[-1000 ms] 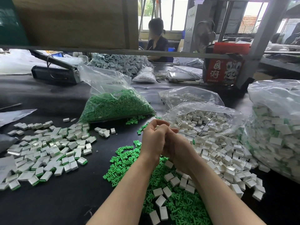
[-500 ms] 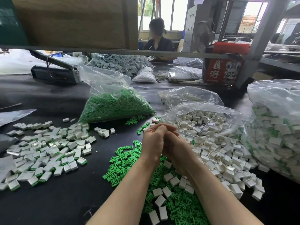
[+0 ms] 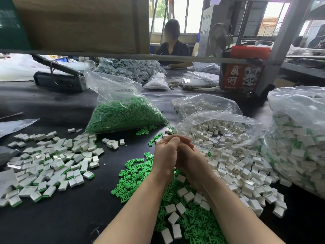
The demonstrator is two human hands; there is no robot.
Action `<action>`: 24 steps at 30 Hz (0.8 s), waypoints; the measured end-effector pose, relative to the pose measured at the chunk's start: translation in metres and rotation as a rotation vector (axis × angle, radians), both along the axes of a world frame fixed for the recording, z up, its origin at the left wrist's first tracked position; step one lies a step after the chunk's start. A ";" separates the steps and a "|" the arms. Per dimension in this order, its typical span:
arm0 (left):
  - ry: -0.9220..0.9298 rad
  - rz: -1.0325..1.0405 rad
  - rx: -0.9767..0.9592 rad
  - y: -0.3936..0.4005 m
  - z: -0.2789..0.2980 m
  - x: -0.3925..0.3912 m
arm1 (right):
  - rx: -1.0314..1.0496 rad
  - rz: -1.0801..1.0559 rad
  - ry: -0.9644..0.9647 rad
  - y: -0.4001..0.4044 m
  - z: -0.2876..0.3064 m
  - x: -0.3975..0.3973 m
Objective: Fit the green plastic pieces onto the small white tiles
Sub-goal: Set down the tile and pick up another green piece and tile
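Black table (image 3: 52, 217) bears bagged green pieces (image 3: 123, 115) and white tiles (image 3: 216, 131); clasped fingers (image 3: 175, 140) hide any hold.

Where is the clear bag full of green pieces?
Head view, left of centre: the bag of green pieces lies behind the clasped hands, beside the open bag of white tiles.
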State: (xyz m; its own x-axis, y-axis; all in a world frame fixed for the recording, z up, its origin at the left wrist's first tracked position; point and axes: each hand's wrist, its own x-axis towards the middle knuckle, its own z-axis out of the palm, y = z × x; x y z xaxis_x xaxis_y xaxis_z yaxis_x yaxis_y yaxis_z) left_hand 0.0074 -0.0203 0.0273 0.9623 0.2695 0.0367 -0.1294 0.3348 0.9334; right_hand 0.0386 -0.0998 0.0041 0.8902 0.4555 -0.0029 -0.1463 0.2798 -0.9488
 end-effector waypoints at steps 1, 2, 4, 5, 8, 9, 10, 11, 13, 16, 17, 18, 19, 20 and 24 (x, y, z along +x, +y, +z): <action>0.004 -0.004 0.003 0.000 0.000 0.000 | 0.001 -0.003 -0.002 0.000 0.000 0.000; 0.009 -0.009 0.005 0.000 0.000 0.001 | 0.000 -0.004 -0.008 0.000 -0.001 0.000; 0.017 -0.015 0.009 0.000 -0.001 0.002 | 0.004 0.001 -0.014 0.001 0.000 0.000; 0.017 -0.023 0.014 0.001 -0.002 0.002 | 0.011 0.003 -0.009 0.001 0.000 -0.001; 0.002 -0.098 0.028 0.007 -0.005 0.003 | 0.044 0.002 0.034 0.002 0.001 -0.001; -0.013 -0.130 0.031 0.010 -0.006 0.004 | 0.043 0.007 0.035 0.001 0.002 -0.001; -0.031 -0.159 0.035 0.013 -0.007 0.005 | 0.039 0.017 0.027 0.001 0.003 -0.002; -0.046 -0.181 0.044 0.017 -0.007 0.006 | 0.045 0.031 0.019 0.000 0.004 -0.002; -0.076 -0.231 0.069 0.024 -0.008 0.008 | 0.083 0.057 0.006 -0.001 0.005 -0.001; -0.125 -0.293 0.103 0.034 -0.011 0.009 | 0.146 0.075 0.017 -0.004 0.006 0.000; -0.138 -0.302 0.101 0.036 -0.012 0.010 | 0.163 0.084 0.021 -0.004 0.006 0.000; -0.150 -0.308 0.090 0.038 -0.013 0.010 | 0.174 0.096 0.022 -0.005 0.007 0.000; -0.159 -0.315 0.073 0.040 -0.014 0.011 | 0.182 0.108 0.020 -0.004 0.008 -0.001; -0.166 -0.328 0.052 0.041 -0.014 0.011 | 0.195 0.121 0.020 -0.004 0.008 -0.001; -0.170 -0.364 0.009 0.043 -0.013 0.009 | 0.239 0.144 0.028 -0.005 0.010 -0.002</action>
